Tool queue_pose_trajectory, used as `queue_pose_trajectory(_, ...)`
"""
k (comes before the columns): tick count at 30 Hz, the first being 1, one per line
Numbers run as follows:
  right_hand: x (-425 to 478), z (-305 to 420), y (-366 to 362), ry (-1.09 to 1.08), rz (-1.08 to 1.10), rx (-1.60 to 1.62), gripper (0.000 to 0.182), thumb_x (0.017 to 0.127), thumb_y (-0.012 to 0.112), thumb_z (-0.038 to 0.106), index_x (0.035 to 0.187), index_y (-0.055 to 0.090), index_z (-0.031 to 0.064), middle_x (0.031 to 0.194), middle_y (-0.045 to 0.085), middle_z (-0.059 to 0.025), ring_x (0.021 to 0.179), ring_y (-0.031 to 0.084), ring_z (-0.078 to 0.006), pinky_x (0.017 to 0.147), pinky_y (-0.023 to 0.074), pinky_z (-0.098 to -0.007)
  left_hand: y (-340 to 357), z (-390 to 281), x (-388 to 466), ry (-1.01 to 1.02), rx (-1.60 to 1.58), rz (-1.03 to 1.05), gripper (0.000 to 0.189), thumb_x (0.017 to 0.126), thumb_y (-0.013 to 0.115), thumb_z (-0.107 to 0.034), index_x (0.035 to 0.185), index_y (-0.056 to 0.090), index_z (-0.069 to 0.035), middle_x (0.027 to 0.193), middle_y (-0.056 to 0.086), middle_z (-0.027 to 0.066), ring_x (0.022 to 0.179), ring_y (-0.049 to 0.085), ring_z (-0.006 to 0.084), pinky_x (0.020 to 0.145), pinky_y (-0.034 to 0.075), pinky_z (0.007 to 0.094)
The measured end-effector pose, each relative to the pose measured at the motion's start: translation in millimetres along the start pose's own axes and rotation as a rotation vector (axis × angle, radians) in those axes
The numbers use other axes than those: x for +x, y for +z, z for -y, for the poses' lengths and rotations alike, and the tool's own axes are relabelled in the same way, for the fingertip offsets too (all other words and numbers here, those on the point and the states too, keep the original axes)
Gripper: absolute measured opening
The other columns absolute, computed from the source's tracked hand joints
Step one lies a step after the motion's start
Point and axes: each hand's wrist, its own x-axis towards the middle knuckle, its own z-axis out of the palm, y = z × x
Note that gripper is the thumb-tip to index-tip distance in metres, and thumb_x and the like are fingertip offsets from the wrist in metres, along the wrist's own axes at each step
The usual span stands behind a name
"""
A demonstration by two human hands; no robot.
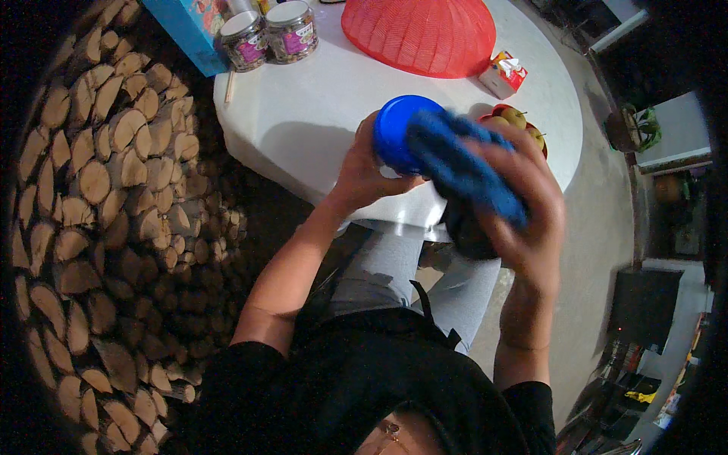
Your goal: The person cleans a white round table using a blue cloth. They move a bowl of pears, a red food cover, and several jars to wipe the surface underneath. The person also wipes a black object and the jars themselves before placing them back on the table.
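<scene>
My left hand (369,170) grips a jar or container with a round blue lid (401,128), held above the near edge of the white-covered table (296,136). In my right hand (529,199) is a bunched blue-and-black cloth (466,165), blurred, its left end against or just over the right side of the lid. The container's body is mostly hidden below the lid, and it is unclear whether the cloth touches it. Behind my right hand, a red bowl or plate of yellow-green fruit (513,117) is partly covered from view.
A red mesh food cover (421,37) stands at the table's far side, beside a tissue pack (504,75). Two lidded jars (291,34) and a blue box (190,34) are at the far left. Stacked split firewood (94,182) lies left of the table.
</scene>
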Motion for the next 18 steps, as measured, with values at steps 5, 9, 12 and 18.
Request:
queue_pose_trajectory(5, 32, -57, 29, 0.025, 0.139, -0.492, 0.049, 0.072, 0.073, 0.004, 0.120, 0.073, 0.0164, 0.124, 0.067, -0.0071, 0.112, 0.060, -0.0362, 0.099, 0.0518, -0.0440, 3, -21, 4, -0.057, 0.213, 0.019, 0.113, 0.060, 0.097, -0.040, 0.147, 0.033, -0.009, 0.140, 0.050, 0.0181, 0.130, 0.053, 0.0333, 0.109, 0.046, 0.0437)
queue_pose_trajectory(9, 52, -50, 55, -0.164, 0.188, -0.593, 0.040, 0.069, 0.072, 0.007, 0.108, 0.075, 0.0144, 0.119, 0.068, -0.0046, 0.108, 0.061, -0.0343, 0.092, 0.0547, -0.0430, -2, -12, 1, -0.034, 0.178, 0.029, 0.112, 0.059, 0.097, -0.038, 0.147, 0.034, -0.008, 0.140, 0.050, 0.0177, 0.130, 0.053, 0.0337, 0.109, 0.046, 0.0431)
queue_pose_trajectory(12, 39, -38, 57, -0.207, 0.310, -0.421, 0.050, 0.061, 0.075, -0.004, 0.108, 0.075, 0.0149, 0.122, 0.066, -0.0048, 0.111, 0.061, -0.0334, 0.094, 0.0539, -0.0437, -1, -5, 0, -0.051, -0.016, 0.091, 0.110, 0.060, 0.097, -0.036, 0.147, 0.035, -0.007, 0.139, 0.051, 0.0166, 0.129, 0.054, 0.0347, 0.109, 0.045, 0.0443)
queue_pose_trajectory(18, 25, -65, 19, -0.087, 0.284, -0.345, 0.043, 0.068, 0.075, 0.000, 0.107, 0.076, 0.0181, 0.120, 0.066, -0.0092, 0.110, 0.063, -0.0362, 0.094, 0.0529, -0.0451, -2, -20, 1, -0.059, 0.269, -0.020, 0.109, 0.059, 0.098, -0.036, 0.145, 0.038, -0.007, 0.139, 0.049, 0.0179, 0.129, 0.053, 0.0350, 0.109, 0.045, 0.0463)
